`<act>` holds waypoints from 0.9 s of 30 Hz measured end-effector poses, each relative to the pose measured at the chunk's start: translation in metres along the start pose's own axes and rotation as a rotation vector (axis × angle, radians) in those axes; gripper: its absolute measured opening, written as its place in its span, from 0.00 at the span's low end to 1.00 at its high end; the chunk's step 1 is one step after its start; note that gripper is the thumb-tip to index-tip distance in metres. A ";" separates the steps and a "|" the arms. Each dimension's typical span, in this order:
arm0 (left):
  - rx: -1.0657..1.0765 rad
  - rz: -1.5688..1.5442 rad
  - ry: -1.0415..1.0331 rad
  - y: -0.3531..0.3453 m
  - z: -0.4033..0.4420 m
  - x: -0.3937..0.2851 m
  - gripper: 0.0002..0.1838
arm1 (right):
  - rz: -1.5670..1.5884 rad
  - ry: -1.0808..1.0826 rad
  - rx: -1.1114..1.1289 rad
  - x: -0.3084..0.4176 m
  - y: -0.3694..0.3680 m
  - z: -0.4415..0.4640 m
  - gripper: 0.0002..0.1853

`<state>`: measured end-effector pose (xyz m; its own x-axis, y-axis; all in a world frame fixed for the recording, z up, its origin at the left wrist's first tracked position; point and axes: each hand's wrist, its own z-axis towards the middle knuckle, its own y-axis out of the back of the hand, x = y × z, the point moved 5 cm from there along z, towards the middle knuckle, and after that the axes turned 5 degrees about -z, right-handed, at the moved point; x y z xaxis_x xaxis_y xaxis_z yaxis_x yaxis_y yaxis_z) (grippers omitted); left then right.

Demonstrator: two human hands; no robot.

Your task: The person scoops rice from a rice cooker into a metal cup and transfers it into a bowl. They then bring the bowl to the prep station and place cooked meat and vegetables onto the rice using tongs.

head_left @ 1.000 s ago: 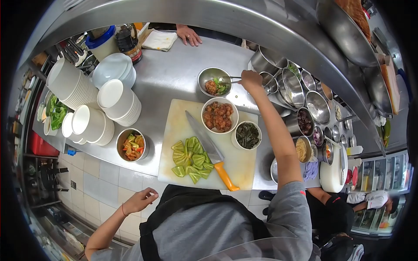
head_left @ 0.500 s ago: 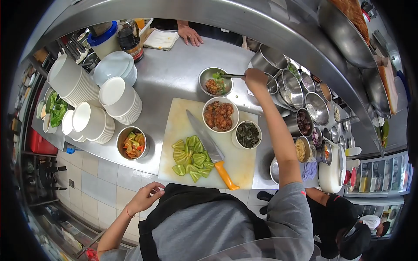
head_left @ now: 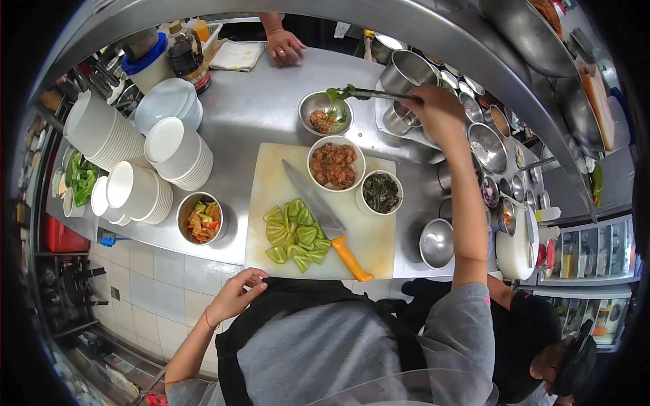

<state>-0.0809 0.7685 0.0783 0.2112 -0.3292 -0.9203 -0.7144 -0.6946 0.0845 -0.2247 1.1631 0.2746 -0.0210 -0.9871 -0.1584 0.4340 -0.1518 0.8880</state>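
Observation:
My right hand (head_left: 440,114) grips metal tongs (head_left: 379,93), their tips pinching green leaves (head_left: 344,93) above a steel bowl (head_left: 349,127) that holds brown chopped food and some greens. Near the front edge of the cutting board (head_left: 271,183), my left hand (head_left: 238,293) hangs by the apron, fingers loosely curled and holding nothing visible. On the board lie green pepper pieces (head_left: 298,233) and a knife (head_left: 315,203) with an orange handle. A white bowl of browned meat chunks (head_left: 334,166) and a white cup of dark green shreds (head_left: 382,191) stand at its right.
Stacked white paper bowls (head_left: 179,152) and a steel cup of cut peppers (head_left: 204,222) stand left. Steel containers (head_left: 437,243) crowd the right side. Another person's hand (head_left: 284,46) rests at the far counter edge; a co-worker (head_left: 525,331) is at lower right. A steel shelf (head_left: 338,20) spans overhead.
My right hand has moved right with the tongs, lifting leaves at their tips from the steel bowl. The co-worker at lower right has come nearer. The whole view has shifted slightly.

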 end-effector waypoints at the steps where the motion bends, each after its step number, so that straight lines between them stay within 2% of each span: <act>1: 0.002 -0.009 0.000 -0.001 0.001 -0.001 0.12 | 0.003 0.002 -0.030 0.001 0.013 -0.005 0.11; 3: 0.013 -0.018 0.015 -0.003 0.002 -0.005 0.12 | 0.011 0.008 -0.093 0.005 0.036 -0.015 0.09; 7: 0.020 -0.022 -0.008 -0.005 0.005 -0.002 0.12 | 0.016 -0.072 0.112 0.016 0.036 -0.034 0.09; 10: 0.032 -0.015 -0.030 -0.005 0.008 0.000 0.12 | -0.014 -0.025 0.309 0.029 -0.004 -0.053 0.09; 13: 0.038 -0.010 -0.034 -0.006 0.010 -0.002 0.13 | -0.061 0.072 0.347 0.044 -0.039 -0.065 0.10; 19: 0.062 -0.005 -0.031 -0.008 0.013 -0.008 0.13 | -0.042 0.005 0.237 0.036 -0.013 -0.067 0.10; 22: 0.064 -0.042 -0.018 -0.010 0.014 -0.008 0.14 | -0.079 0.081 0.282 0.040 -0.027 -0.076 0.09; 25: 0.075 -0.040 -0.015 -0.010 0.015 -0.009 0.13 | 0.030 0.032 0.320 0.026 -0.022 -0.072 0.13; 27: 0.069 -0.017 -0.012 -0.008 0.014 -0.008 0.13 | 0.154 -0.095 0.434 0.009 -0.032 -0.072 0.16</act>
<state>-0.0868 0.7856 0.0795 0.2156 -0.3098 -0.9261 -0.7554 -0.6539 0.0428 -0.1740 1.1621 0.2141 -0.0772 -0.9969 0.0119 0.0219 0.0102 0.9997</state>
